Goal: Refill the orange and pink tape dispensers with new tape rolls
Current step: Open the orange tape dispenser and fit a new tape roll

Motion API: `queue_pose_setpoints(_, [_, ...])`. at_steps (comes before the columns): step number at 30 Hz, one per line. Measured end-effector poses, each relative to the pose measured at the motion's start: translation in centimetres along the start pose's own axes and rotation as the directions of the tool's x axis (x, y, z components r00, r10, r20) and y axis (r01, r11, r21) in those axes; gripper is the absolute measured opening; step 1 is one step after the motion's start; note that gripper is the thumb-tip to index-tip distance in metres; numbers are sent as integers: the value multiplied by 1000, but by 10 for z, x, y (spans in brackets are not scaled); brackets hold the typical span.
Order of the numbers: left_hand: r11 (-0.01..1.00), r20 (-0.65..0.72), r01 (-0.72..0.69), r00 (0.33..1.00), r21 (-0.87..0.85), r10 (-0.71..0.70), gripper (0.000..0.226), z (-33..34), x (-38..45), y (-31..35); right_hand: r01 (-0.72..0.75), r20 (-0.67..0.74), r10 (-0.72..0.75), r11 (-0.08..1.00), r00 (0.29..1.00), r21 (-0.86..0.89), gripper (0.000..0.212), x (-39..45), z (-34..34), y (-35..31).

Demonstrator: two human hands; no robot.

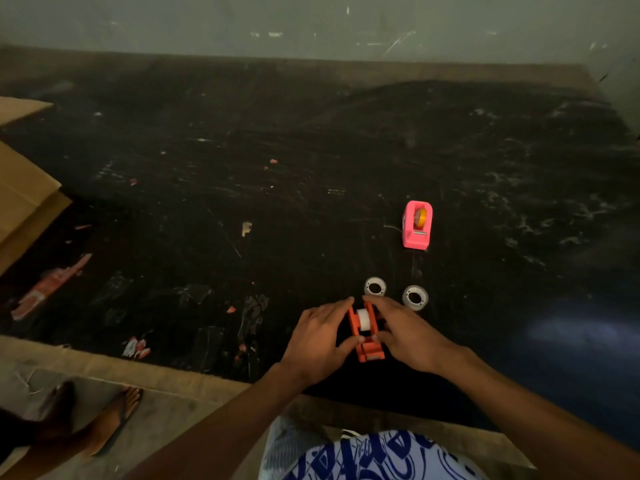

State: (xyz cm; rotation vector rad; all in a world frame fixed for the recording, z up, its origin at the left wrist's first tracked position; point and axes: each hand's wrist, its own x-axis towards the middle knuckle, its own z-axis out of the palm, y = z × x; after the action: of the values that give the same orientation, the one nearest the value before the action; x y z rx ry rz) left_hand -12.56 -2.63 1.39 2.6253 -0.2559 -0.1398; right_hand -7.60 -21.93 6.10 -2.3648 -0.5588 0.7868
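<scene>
Orange plastic shows between your palms: the orange dispenser (366, 332) sits low and centre-right in the frame on the black table (242, 168), a white roll (363, 319) in its cradle; your left hand (317, 341) grips its left side and your right hand (403, 332) its right side, fingers curled around it; two clear tape rolls (375, 286) (415, 297) lie flat just above your fingertips; the pink dispenser (417, 225) stands apart, further up to the right, holding a yellowish roll (420, 216); cardboard (24, 188) fills the left edge.
</scene>
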Motion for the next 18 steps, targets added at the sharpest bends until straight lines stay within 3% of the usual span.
queue_pose_setpoints(8, [988, 49, 102, 993, 118, -108, 73, -29, 5, -26, -78, 10, 77, 996, 997, 48, 77, -8, -7, 12])
queue_pose_setpoints(12, [988, 121, 124, 984, 91, -135, 77, -41, 16, -40, -63, -5, 63, 996, 998, 68, 76, -8, -7, 8])
queue_pose_setpoints(15, [996, 103, 78, 991, 41, -82, 82, -42, 16, -39, -40, -44, 44, 994, 998, 101, 76, -8, -8, 5])
queue_pose_setpoints(18, [997, -28, -72, 997, -12, 71, 72, -37, 11, -21, -11, -78, 23, 988, 997, 151, 76, -10, -8, 2])
